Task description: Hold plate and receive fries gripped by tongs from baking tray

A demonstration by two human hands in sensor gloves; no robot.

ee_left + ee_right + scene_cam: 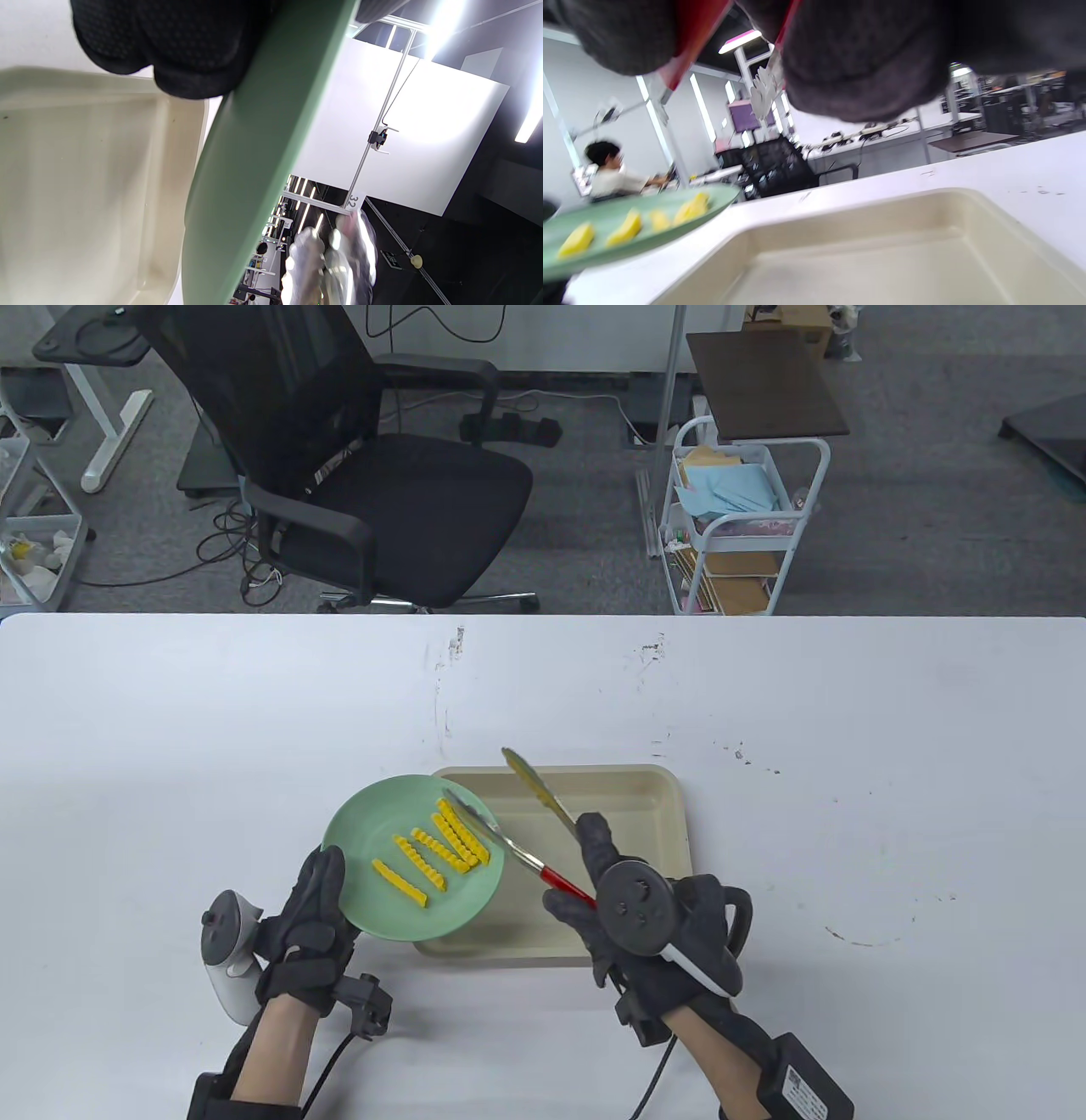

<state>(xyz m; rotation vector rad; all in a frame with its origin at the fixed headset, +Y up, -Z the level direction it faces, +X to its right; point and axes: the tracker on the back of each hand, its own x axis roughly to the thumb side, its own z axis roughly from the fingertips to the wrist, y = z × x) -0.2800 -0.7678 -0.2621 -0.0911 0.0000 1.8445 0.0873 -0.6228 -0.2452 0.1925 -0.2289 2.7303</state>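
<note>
My left hand (307,920) grips the green plate (365,831) by its near rim, above the tray's (653,806) left edge. Five fries (437,848) lie on it. My right hand (645,916) holds the tongs (526,823), tips spread over the plate.

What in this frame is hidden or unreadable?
- Tray near-left corner: covered by the plate in table view.
- Left hand fingers under the plate: hidden there.
- Tongs tips: blurred in right wrist view.
- Fries: hidden by the plate's underside in left wrist view.
</note>
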